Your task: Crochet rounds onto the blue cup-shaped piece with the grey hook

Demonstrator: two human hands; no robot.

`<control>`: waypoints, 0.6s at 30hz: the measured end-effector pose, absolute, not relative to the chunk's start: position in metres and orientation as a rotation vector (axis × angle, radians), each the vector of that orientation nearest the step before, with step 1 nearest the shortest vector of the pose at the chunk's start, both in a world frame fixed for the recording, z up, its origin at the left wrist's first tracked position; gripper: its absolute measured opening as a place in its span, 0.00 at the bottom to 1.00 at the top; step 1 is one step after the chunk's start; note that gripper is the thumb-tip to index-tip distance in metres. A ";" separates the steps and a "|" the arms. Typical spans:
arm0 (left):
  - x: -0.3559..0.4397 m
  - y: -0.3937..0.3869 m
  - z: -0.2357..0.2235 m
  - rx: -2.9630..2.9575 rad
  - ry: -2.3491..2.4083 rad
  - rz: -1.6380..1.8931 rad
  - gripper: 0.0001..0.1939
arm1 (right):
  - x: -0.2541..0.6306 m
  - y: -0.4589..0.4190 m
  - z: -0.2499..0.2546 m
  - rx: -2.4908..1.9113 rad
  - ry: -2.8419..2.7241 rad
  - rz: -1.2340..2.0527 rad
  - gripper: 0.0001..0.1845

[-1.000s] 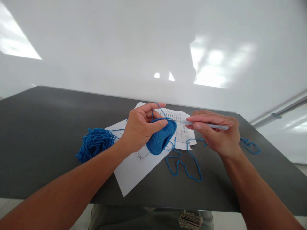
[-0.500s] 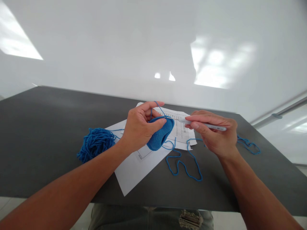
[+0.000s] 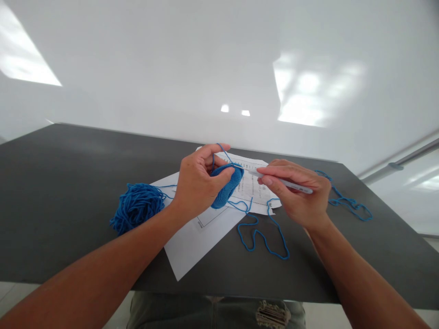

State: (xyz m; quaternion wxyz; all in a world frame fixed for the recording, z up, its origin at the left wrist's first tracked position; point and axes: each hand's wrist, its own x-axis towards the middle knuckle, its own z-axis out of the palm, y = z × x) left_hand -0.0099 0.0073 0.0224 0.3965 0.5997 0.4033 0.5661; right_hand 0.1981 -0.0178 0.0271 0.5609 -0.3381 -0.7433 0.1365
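Pinched between the thumb and fingers of my left hand [image 3: 199, 180] is a blue crochet piece [image 3: 222, 192], rounded and folded over. A strand of blue working yarn [image 3: 225, 152] loops over my raised left index finger and runs down to the top edge of the piece. My right hand [image 3: 298, 189] grips a crochet hook [image 3: 291, 184] by its pale handle, much like a pen. The thin metal shaft points left and meets the upper edge of the crochet piece near my left thumb. The hook's very tip is too small to make out.
A heap of blue yarn [image 3: 137, 208] lies on the dark table [image 3: 68, 183] left of my forearm. Printed paper sheets [image 3: 192, 256] spread beneath my hands. Loose yarn [image 3: 283, 256] curls in front of the sheets, and more yarn [image 3: 356, 210] trails at the right. A white wall [image 3: 171, 68] rises behind.
Both hands have shifted slightly left, with the crochet piece and hook. The piece has turned and shows a narrower side. More of the loose yarn at the right has come into view.
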 end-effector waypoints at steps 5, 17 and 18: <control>-0.010 0.006 0.023 1.489 1.040 1.428 0.22 | 0.189 -0.016 0.017 -0.777 -1.773 0.261 0.13; -0.003 0.005 0.021 1.049 0.761 1.399 0.28 | 0.169 -0.018 0.006 -0.724 -1.731 0.157 0.13; -0.003 0.005 0.022 1.019 0.742 1.398 0.28 | 0.169 -0.018 0.006 -0.717 -1.737 0.149 0.13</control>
